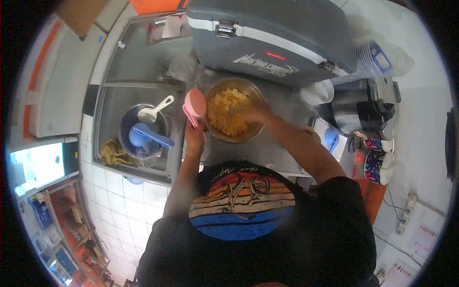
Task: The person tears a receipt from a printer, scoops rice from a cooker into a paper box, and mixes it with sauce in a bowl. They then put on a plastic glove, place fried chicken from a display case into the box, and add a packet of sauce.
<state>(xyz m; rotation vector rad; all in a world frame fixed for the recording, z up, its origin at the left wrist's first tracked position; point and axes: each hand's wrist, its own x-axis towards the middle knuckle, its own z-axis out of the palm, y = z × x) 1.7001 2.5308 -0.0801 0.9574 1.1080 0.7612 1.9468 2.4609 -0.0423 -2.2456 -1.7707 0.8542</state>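
My left hand (195,138) is closed around the handle of a pink round scoop (195,103), held upright at the left side of a metal bowl (221,87). Yellow crumbly food, which looks like rice (228,107), fills much of the bowl. Reaching in from the right, my right hand (258,114) is down in the bowl against the food. Motion blur smears its fingers, so their grip does not show.
To the left, a sink (107,103) holds a bowl of water (125,117) with a white spoon (155,109) and a blue scoop (152,136). A large grey cooler box (267,38) stands behind the metal bowl. At right are stacked white bowls (318,93) and a rice cooker (356,107).
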